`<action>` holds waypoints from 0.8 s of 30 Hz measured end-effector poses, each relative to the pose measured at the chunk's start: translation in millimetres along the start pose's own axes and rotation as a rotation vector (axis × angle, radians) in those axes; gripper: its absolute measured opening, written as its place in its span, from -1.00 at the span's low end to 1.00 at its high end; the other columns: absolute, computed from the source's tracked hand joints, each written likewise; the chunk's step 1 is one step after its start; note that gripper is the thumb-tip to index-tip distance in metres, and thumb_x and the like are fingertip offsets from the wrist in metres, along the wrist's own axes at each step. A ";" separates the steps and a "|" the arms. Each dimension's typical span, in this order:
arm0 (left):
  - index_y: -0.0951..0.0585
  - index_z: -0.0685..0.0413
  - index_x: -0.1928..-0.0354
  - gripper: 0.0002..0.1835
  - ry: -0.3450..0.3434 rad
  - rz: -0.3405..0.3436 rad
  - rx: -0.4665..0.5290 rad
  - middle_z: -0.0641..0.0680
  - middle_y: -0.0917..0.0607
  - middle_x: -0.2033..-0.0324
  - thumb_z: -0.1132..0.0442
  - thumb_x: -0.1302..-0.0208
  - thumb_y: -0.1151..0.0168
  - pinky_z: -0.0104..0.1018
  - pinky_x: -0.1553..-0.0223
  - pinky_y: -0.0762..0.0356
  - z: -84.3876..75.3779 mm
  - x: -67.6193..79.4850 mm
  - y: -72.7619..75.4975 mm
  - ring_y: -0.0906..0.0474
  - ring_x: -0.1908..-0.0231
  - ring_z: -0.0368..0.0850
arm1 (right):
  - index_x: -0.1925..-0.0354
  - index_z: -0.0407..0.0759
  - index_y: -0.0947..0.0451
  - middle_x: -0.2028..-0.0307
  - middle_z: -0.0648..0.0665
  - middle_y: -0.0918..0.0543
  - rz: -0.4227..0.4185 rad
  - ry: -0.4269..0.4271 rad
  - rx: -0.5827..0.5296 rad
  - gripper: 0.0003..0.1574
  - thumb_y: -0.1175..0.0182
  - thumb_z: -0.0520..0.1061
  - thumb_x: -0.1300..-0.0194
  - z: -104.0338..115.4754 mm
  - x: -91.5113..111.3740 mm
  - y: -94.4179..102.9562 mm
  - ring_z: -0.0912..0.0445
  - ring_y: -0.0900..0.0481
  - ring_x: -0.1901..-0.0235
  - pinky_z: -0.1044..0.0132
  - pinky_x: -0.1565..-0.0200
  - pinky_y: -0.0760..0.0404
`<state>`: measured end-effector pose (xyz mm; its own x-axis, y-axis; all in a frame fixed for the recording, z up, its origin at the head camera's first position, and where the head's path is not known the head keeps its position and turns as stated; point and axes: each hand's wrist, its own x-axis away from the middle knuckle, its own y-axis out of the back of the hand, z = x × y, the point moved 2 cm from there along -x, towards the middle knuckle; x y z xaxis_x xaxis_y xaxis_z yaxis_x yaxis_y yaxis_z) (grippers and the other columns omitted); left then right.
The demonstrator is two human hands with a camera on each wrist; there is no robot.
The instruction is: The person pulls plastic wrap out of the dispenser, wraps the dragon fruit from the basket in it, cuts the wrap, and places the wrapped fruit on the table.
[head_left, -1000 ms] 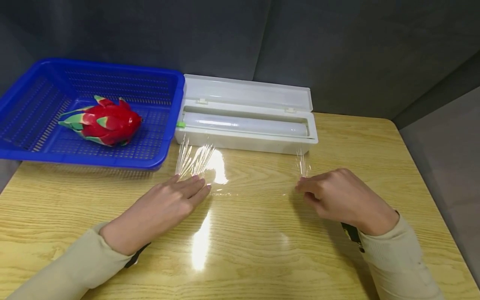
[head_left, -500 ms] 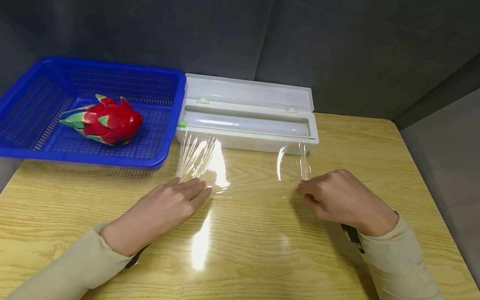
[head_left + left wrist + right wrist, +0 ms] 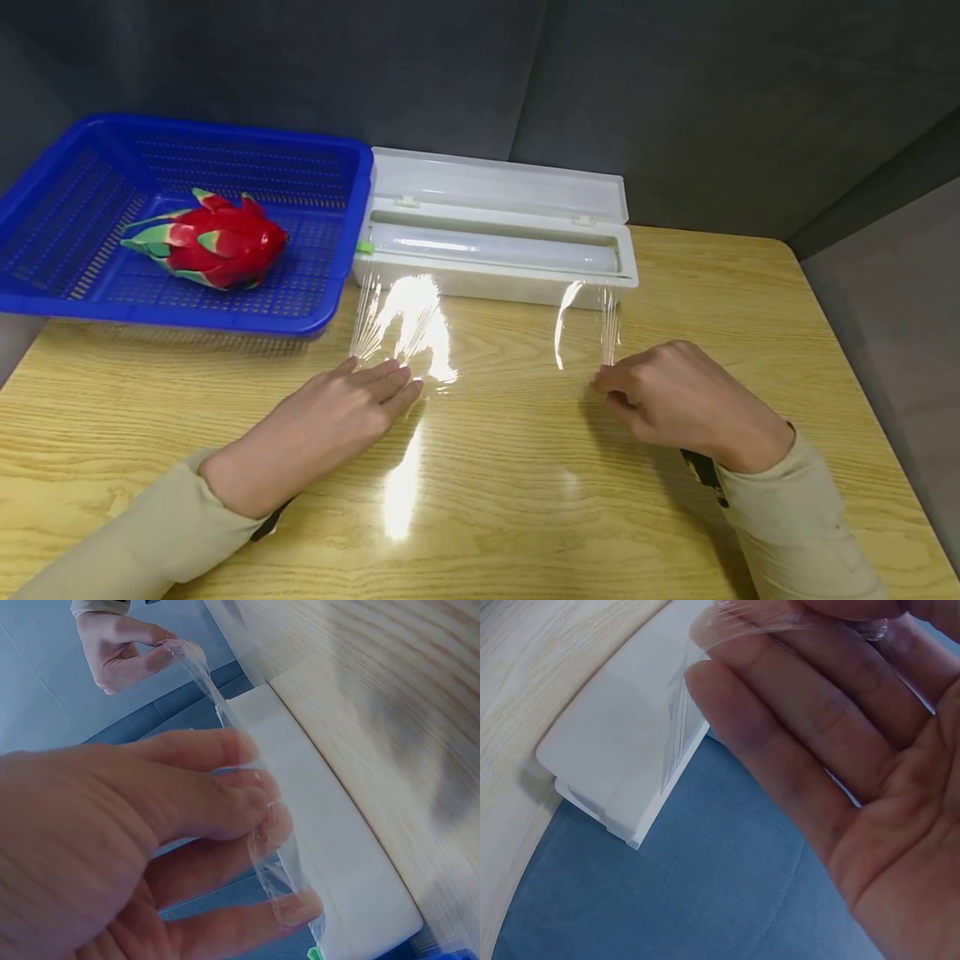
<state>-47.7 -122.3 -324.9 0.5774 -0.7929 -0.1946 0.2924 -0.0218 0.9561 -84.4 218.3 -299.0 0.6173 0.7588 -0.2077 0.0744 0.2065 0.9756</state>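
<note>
In the head view, clear cling film [image 3: 495,350] stretches from the front of a white dispenser box [image 3: 480,287] toward the person. The box's lid [image 3: 495,187] is up, and the film roll [image 3: 487,250] shows inside. My left hand [image 3: 315,433] pinches the film's left end between thumb and fingers; in the left wrist view the film lies over the fingertips [image 3: 296,906]. At the right end, my right hand [image 3: 682,404] pinches the film, which gathers in creases there. The right wrist view shows the film [image 3: 679,727] running from the fingers to the box.
Left of the box, a blue plastic basket [image 3: 187,320] stands close against it, with a red dragon fruit [image 3: 225,246] inside. Behind the wooden table [image 3: 510,517] is a dark grey cloth backdrop [image 3: 675,108]. A green tab [image 3: 364,247] shows at the box's left end.
Both hands stay almost in place, pinching the film and drawn very slightly toward the person. Glare on the film has spread at the left, and a bright streak has appeared near the right hand.
</note>
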 end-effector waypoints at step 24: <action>-0.67 0.09 -0.11 -0.64 -0.004 0.003 0.021 0.08 -0.79 -0.09 0.47 -0.28 -0.29 0.08 -0.03 -0.77 -2.7 2.3 2.9 -0.73 -0.13 -0.03 | 0.64 0.22 -0.39 0.69 0.28 -0.09 0.000 0.032 0.021 -0.53 -0.29 -0.37 0.13 3.0 0.5 -2.0 0.45 0.08 0.59 0.53 0.56 -0.05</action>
<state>-43.4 -122.6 -323.1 0.5756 -0.7952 -0.1908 0.2748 -0.0317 0.9610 -81.9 216.5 -300.9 0.5922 0.7781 -0.2095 0.0913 0.1934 0.9769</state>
